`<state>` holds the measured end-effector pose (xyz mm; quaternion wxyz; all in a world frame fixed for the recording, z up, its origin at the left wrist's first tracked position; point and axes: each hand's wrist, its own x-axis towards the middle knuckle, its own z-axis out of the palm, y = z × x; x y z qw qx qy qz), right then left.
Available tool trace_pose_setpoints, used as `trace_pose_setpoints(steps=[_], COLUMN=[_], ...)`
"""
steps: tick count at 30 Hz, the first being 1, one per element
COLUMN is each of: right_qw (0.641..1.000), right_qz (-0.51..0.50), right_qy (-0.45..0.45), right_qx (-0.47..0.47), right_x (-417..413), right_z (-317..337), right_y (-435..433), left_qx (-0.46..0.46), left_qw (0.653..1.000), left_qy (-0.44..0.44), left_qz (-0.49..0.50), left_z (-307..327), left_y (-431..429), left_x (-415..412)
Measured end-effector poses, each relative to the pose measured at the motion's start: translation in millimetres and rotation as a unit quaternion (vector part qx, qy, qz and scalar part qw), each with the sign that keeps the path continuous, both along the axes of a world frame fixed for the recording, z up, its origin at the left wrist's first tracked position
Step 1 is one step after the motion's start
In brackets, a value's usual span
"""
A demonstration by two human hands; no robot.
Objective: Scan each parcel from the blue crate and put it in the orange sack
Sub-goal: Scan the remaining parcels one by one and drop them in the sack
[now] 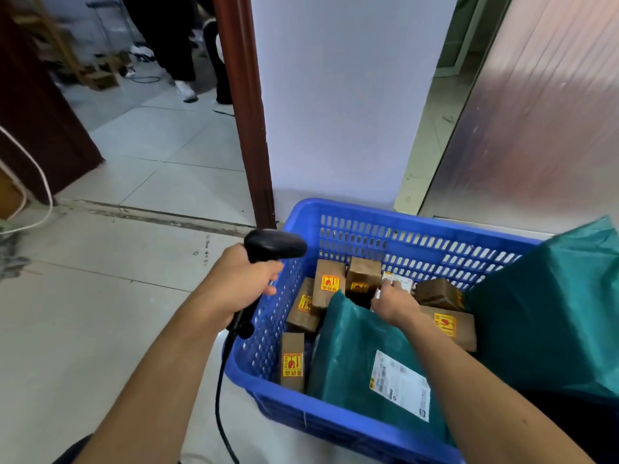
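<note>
The blue crate (351,226) stands on the floor at the lower right. It holds several small brown cardboard parcels (328,284) with yellow-and-red stickers and a green mailer bag (351,360) with a white label. My left hand (234,283) grips the black barcode scanner (273,244) just left of the crate's rim. My right hand (395,301) reaches down into the crate, and its fingers close on a small parcel with a white label (400,281). The orange sack is not in view.
A second green bag (549,313) leans over the crate's right side. The scanner's black cable (219,390) hangs down to the floor. A brown door frame (248,112) and a white wall stand behind. People's legs show in the far room.
</note>
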<state>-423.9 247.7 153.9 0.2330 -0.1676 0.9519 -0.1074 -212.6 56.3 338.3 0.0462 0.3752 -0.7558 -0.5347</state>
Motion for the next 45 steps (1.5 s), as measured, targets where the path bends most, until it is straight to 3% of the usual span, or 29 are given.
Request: trace_pose_setpoints(steps=[9, 15, 19, 25, 34, 40, 45], right_qw=[0.979, 0.982, 0.967, 0.956, 0.958, 0.920, 0.893], right_qz=[0.157, 0.140, 0.167, 0.192, 0.147, 0.215, 0.207], right_qy=[0.110, 0.115, 0.169, 0.176, 0.242, 0.328, 0.397], right_qx=[0.065, 0.060, 0.092, 0.138, -0.040, -0.007, -0.040], right_x=[-44.5, -50.8, -46.0, -36.9, 3.6, 35.2, 84.4], right_z=[-32.3, -52.1, -63.1, -57.6, 42.4, 132.8, 200.0], right_y=[-34.1, -45.3, -48.2, -43.1, 36.4, 119.6, 184.2], left_qx=[-0.008, -0.011, -0.021, -0.029, -0.029, -0.014, 0.047], left_qw=[1.000, 1.000, 1.000, 0.999, 0.997, 0.988, 0.983], left_qy=[-0.001, 0.006, -0.002, 0.000, 0.067, 0.154, 0.179], left_qz=[-0.003, -0.009, -0.007, -0.020, 0.017, 0.018, -0.023], left_z=[-3.5, -1.9, -1.7, 1.2, 10.1, 11.3, 20.0], left_y=[10.0, 16.3, 16.5, 17.6, 24.7, 50.4, 87.2], left_x=[-15.7, -17.0, -16.2, -15.4, -17.4, -26.8, -23.5])
